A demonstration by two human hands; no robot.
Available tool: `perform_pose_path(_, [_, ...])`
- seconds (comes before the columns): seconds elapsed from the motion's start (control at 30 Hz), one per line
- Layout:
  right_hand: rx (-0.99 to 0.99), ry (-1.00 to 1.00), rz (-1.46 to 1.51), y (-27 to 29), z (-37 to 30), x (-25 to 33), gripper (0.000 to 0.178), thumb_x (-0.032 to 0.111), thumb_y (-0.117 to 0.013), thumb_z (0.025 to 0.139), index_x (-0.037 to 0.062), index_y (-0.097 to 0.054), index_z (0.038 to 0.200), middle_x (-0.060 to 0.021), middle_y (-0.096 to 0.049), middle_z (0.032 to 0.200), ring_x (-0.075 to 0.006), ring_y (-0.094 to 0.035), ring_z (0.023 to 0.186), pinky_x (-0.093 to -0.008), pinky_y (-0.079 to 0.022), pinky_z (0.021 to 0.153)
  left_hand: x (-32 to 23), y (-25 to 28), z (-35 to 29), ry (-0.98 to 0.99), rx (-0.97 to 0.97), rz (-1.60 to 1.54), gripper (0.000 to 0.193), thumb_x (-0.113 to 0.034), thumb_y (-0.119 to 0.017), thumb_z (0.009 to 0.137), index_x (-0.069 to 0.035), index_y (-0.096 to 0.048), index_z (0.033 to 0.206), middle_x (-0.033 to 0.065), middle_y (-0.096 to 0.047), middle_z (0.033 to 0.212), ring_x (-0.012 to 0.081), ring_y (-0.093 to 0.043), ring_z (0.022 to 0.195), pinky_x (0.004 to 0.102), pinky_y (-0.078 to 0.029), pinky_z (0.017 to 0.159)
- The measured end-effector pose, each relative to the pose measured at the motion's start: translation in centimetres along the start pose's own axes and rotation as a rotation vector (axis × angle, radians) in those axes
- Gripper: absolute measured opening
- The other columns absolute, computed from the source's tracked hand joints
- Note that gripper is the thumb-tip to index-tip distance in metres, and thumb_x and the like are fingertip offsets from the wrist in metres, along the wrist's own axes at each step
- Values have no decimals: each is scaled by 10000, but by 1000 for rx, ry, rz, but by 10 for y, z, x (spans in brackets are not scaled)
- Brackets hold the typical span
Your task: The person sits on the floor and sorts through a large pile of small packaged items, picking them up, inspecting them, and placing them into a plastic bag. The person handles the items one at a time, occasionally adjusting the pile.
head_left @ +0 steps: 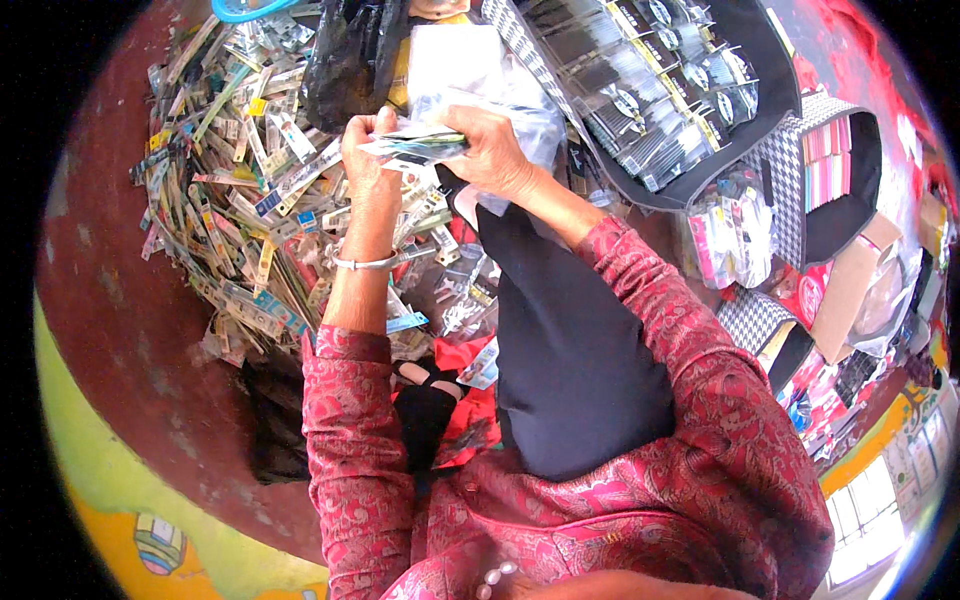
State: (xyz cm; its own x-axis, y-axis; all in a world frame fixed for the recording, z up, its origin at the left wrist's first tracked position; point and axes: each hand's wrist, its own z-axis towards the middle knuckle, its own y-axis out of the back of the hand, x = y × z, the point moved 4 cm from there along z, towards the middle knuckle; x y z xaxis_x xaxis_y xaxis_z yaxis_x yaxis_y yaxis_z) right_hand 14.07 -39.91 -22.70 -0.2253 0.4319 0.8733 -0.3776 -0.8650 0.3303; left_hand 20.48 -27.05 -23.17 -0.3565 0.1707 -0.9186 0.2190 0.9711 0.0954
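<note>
Between my hands is a small stack of thin, flat packets (418,145) with pale, green and dark edges. My left hand (368,155) grips the stack's left end, thumb upward. Its right end is in my right hand (492,150), with the fingers closed around it. What the packets contain cannot be made out. Below and left of my hands spreads a large loose heap of narrow packets (265,190), many with printed card tops. Just beyond my hands lies a clear plastic bag (530,110) beside a white block-like pack (455,60).
A black-lined houndstooth box (770,175) at the right holds pink-striped packs. A larger dark-lined case (740,130) of clear packets stands at the upper right. Near them are a plastic bag (735,235) and an open cardboard box (855,290). A black bag (350,60) lies at the top.
</note>
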Motion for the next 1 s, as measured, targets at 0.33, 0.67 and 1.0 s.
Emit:
perform_pose_path(0.33, [39, 338, 252, 16, 19, 68, 250, 148, -660, 622, 38, -565, 825, -106, -581, 809, -266, -576, 731, -335, -446, 658, 19, 7, -1, -184, 280, 63, 229, -209, -589, 777, -32, -486, 881, 29, -522, 745, 89, -497, 673, 237, -437, 580])
perform_pose_path(0.67, [81, -492, 619, -17, 3, 7, 144, 125, -646, 653, 27, -586, 738, -4, -573, 639, -73, -520, 582, -260, -443, 529, 10, 24, 1, 150, 235, 450, 216, -58, -590, 657, 4, -562, 861, 60, -579, 732, 115, -553, 670, 255, -445, 601])
perform_pose_path(1.0, [-197, -422, 438, 7, 13, -31, 204, 182, -672, 682, 14, -599, 772, -33, -596, 627, -90, -554, 574, -260, -455, 521, -21, -8, -1, -140, 77, 1026, 252, -231, -579, 735, 20, -569, 760, 195, -597, 725, 280, -599, 699, 368, -444, 638])
